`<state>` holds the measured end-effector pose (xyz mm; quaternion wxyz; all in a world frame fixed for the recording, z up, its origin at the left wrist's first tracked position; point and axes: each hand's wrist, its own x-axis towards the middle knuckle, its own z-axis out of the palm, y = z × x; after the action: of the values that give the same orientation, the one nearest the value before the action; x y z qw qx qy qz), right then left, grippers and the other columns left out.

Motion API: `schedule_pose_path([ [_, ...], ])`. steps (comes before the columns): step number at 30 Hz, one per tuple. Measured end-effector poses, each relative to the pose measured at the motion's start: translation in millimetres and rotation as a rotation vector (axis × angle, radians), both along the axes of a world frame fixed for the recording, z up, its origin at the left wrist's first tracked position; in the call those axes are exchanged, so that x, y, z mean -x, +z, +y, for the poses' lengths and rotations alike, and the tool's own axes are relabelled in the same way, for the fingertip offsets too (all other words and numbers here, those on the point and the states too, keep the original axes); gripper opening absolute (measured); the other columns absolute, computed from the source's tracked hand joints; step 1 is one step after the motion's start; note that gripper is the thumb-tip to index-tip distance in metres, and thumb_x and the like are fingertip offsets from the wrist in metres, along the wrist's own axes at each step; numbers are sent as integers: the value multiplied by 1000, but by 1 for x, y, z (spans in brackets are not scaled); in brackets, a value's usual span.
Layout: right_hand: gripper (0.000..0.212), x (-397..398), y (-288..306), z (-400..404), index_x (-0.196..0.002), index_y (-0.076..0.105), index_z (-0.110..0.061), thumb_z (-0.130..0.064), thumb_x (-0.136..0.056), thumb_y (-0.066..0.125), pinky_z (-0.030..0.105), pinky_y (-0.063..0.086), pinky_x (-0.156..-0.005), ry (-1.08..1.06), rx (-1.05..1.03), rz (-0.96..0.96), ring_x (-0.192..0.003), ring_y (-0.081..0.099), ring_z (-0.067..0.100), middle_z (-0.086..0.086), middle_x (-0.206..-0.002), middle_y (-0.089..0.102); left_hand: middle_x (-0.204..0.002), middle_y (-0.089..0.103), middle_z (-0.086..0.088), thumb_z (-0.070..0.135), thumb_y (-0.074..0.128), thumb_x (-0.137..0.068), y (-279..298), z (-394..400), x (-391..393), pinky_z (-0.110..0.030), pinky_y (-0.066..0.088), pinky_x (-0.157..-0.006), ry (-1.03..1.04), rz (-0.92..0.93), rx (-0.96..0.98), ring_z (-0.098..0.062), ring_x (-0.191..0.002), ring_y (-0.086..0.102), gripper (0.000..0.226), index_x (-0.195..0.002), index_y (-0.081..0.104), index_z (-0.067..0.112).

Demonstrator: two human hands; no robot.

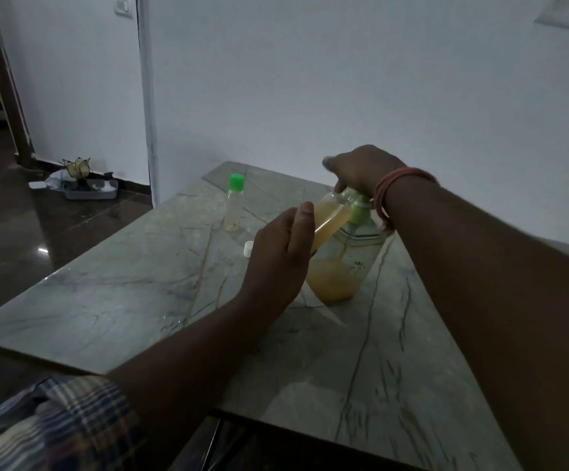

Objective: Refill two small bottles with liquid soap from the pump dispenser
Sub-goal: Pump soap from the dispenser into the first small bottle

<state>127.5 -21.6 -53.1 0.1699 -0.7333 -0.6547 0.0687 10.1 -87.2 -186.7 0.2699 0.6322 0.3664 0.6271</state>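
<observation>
A clear pump dispenser (342,270) with yellow soap in its lower part and a green pump collar stands on the marble table (140,287). My right hand (361,171) lies on top of its pump head, fingers bent down over it. My left hand (279,256) grips a small clear bottle (330,219), tilted with its mouth up under the pump and mostly full of yellow soap. A second small bottle (234,205) with a green cap stands upright behind, holding only a little liquid at the bottom. A white cap (248,249) lies on the table beside my left hand.
The table's left edge drops to a dark glossy floor. On the floor by the wall sits a grey tray (89,191) with a small lamp-like ornament. A white wall runs right behind the table. My checked clothing (48,426) shows at the bottom left.
</observation>
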Motion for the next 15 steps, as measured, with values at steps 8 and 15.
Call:
schedule_pose_path([
  [8,24,2,-1,0,-101,57,-13,-34,-94,48,33,44,-74,-38,93,44,-71,53,19,8,-99,57,-64,61,3,43,32,-107,0,0,2,-12,40,-44,19,-7,-13,-1,-51,59,42,-75,55,30],
  [15,41,-3,0,-1,-107,61,-11,-46,-93,45,27,45,-67,-53,72,126,-76,57,19,3,-100,60,-66,60,8,47,32,-104,1,0,0,-13,42,-45,5,-5,-4,-1,-55,61,38,-77,55,35],
])
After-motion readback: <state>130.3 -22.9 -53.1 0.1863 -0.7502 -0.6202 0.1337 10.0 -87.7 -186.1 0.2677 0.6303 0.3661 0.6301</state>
